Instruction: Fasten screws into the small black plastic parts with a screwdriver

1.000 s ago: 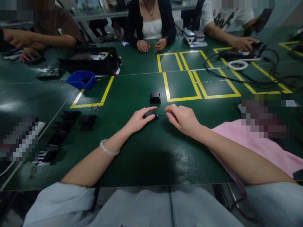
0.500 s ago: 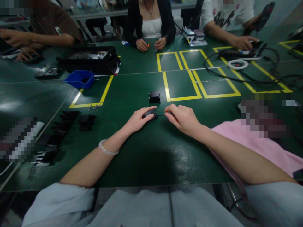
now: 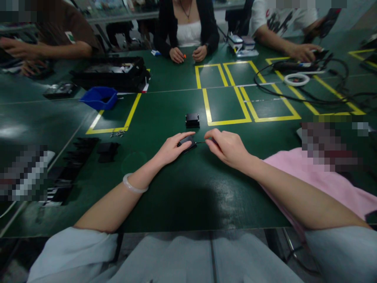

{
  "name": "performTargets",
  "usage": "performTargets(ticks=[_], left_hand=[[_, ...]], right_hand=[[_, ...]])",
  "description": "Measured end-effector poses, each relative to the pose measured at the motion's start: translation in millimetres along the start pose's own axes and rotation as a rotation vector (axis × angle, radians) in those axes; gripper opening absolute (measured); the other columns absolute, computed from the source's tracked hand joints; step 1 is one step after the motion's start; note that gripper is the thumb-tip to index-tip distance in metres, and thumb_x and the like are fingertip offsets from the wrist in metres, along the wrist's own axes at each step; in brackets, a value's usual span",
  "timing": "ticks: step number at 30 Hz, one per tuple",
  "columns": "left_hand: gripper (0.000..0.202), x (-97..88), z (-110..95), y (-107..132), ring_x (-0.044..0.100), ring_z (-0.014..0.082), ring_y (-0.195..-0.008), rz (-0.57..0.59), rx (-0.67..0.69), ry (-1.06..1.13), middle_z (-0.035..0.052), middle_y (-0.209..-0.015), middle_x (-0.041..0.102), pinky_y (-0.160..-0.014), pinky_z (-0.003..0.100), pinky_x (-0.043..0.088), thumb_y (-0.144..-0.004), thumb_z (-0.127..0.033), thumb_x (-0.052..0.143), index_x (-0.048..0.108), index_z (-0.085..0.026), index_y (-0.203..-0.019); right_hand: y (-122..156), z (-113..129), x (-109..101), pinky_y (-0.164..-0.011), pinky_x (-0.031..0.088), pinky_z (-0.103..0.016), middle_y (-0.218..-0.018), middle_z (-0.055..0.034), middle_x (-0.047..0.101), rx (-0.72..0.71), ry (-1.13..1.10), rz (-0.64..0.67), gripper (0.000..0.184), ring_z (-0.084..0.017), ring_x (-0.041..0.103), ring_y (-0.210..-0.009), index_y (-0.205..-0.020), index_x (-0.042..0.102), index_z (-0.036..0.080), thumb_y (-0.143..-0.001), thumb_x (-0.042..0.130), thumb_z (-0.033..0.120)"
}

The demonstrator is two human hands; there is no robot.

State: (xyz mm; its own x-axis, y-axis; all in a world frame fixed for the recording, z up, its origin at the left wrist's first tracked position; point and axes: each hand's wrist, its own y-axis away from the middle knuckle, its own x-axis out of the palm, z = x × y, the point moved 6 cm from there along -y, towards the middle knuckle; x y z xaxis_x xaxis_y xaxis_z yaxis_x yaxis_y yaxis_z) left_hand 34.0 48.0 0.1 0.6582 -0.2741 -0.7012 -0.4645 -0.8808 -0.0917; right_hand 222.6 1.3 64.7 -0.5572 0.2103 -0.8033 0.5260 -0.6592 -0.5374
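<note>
On the green table (image 3: 176, 188) my left hand (image 3: 171, 150) lies curled over a small black part (image 3: 187, 142) and holds it down. My right hand (image 3: 226, 148) is closed in a pinch on a thin tool (image 3: 201, 142) whose tip points at the right end of that part. A second small black block (image 3: 192, 120) stands a little farther away, just left of a yellow-taped rectangle (image 3: 226, 106). Neither hand touches it.
Several black parts (image 3: 85, 151) and small screws (image 3: 118, 134) lie to the left, beyond them a blue bin (image 3: 100, 98) and a black tray (image 3: 113, 73). A pink cloth (image 3: 324, 181) lies at the right. Cables (image 3: 306, 94) and a tape roll (image 3: 296, 79) sit far right. Other people's hands rest along the far edge.
</note>
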Motion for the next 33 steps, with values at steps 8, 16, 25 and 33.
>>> performTargets(ticks=[8,16,25,33], left_hand=[[0.052,0.2,-2.4,0.1,0.061,0.0246,-0.122,0.005,0.025,-0.03,0.0073,-0.139,0.063,-0.105,0.036,0.044,-0.1,-0.051,0.049,0.056,-0.024,-0.144],[0.052,0.1,-2.3,-0.2,0.061,0.025,-0.12,0.008,0.029,-0.042,0.0077,-0.138,0.063,-0.104,0.037,0.044,-0.101,-0.051,0.048,0.056,-0.024,-0.145],[0.053,0.0,-2.1,-0.6,0.061,0.0251,-0.12,0.007,0.026,-0.04,0.0074,-0.138,0.063,-0.105,0.038,0.044,-0.1,-0.052,0.048,0.056,-0.024,-0.145],[0.051,0.8,0.8,-1.0,0.062,0.0245,-0.119,-0.002,0.051,-0.041,0.0069,-0.136,0.064,-0.104,0.036,0.045,-0.101,-0.051,0.048,0.056,-0.025,-0.145]], right_hand=[[-0.5,0.8,0.7,-0.064,0.037,-0.028,-0.075,-0.0027,0.07,0.0,0.02,0.023,0.029,-0.016,0.06,-0.063,-0.101,0.06,0.018,-0.105,0.035,0.032],[-0.2,0.4,0.2,-0.064,0.038,-0.028,-0.078,-0.003,0.071,-0.003,0.011,0.004,0.026,-0.016,0.061,-0.064,-0.103,0.06,0.018,-0.104,0.037,0.03],[1.2,0.1,1.0,-0.066,0.039,-0.027,-0.082,-0.0039,0.072,-0.013,0.036,-0.018,0.024,-0.016,0.063,-0.067,-0.106,0.059,0.017,-0.103,0.037,0.026],[0.6,0.1,1.1,-0.063,0.038,-0.027,-0.074,-0.0022,0.07,-0.025,0.039,-0.023,0.027,-0.016,0.062,-0.062,-0.1,0.06,0.018,-0.105,0.036,0.03]])
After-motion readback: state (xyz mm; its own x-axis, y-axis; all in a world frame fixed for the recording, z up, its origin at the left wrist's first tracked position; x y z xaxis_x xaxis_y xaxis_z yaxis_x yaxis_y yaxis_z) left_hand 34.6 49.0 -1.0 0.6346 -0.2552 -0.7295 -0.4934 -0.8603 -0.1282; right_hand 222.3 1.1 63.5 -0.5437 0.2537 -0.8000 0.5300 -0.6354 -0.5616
